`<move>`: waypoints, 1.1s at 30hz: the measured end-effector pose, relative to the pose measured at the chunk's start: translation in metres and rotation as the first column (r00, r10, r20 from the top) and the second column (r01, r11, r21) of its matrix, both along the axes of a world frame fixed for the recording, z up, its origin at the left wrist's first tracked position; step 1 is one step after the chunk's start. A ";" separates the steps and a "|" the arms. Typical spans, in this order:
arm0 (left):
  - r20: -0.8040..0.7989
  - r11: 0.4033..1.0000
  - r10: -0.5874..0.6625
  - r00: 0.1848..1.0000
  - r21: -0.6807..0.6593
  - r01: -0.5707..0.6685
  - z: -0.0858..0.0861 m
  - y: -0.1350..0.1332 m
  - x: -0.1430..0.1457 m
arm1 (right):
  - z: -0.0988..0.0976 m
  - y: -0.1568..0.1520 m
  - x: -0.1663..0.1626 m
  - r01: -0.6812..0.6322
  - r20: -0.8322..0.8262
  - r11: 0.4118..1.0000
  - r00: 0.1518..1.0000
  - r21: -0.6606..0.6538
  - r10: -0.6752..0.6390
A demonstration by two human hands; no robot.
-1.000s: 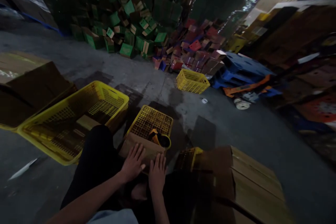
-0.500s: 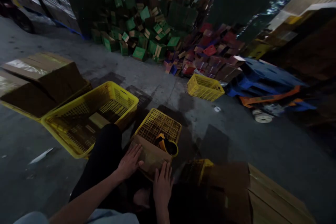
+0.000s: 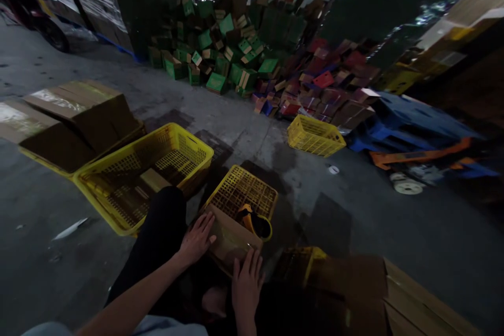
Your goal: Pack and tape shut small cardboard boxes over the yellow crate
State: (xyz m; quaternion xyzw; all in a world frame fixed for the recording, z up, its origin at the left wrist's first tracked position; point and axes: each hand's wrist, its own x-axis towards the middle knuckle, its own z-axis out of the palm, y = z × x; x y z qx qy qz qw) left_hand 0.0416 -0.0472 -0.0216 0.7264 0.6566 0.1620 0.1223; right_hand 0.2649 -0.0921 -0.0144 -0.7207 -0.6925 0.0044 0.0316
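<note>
A small brown cardboard box (image 3: 230, 239) rests on the near end of an upturned yellow crate (image 3: 242, 191) in front of my knees. My left hand (image 3: 197, 239) lies flat on the box's left side, fingers spread. My right hand (image 3: 247, 283) presses the box's near right edge with fingers stretched out. A yellow and black tape dispenser (image 3: 255, 220) sits on the crate just beyond the box, apart from both hands.
A big yellow basket (image 3: 118, 205) and taped cartons (image 3: 74, 115) stand to my left. Flat cardboard (image 3: 397, 299) lies at my right. Farther off are another yellow basket (image 3: 315, 136), blue pallets (image 3: 401, 121), and heaps of green boxes (image 3: 220, 47) and red boxes (image 3: 326, 84).
My view has swung left and the scene shifted right. My right hand slid down to the box's near edge, and the box now tilts slightly; my left hand stays on its left side.
</note>
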 end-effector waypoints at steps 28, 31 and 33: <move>-0.030 0.982 -0.091 0.995 0.162 0.094 -0.014 0.010 -0.013 | 0.000 0.010 -0.049 -0.241 -0.118 0.970 0.965 -0.031 0.236; -0.079 0.986 -0.059 0.995 0.154 0.070 -0.009 0.008 -0.010 | 0.001 -0.005 -0.013 -0.129 -0.068 0.991 0.989 -0.015 0.128; -0.106 0.985 -0.039 0.994 0.161 0.056 -0.006 0.004 -0.005 | 0.001 -0.010 0.002 -0.091 -0.052 0.996 0.995 -0.017 0.090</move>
